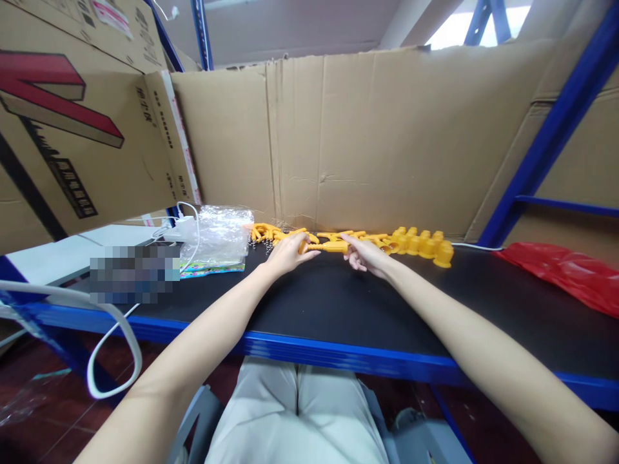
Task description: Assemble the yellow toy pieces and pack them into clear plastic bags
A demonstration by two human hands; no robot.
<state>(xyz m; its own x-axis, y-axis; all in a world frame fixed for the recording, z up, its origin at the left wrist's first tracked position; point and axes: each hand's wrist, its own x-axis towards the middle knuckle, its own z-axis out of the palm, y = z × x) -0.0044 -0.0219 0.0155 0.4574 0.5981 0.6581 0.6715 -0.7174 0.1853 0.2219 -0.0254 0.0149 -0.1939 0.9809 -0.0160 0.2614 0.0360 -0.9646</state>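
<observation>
A slim yellow plastic part (334, 247) lies level between my two hands, just above the black tabletop. Fingers of my left hand (286, 255) are closed around its thin left end. At the thicker right end, my right hand (367, 256) pinches it between thumb and fingers. Behind my left hand is a pile of yellow plastic pieces (265, 232), with small metal springs (254, 245) beside it. More long yellow pieces (355, 234) lie behind the held part. Several yellow cup-shaped pieces (420, 243) stand grouped to the right of my right hand.
Clear plastic bags (220, 235) and a white charger with cables (186, 225) are at the left. A red plastic bag (563, 270) lies at the right. Cardboard (387, 142) walls the back. A blue metal edge (333, 353) runs along the front.
</observation>
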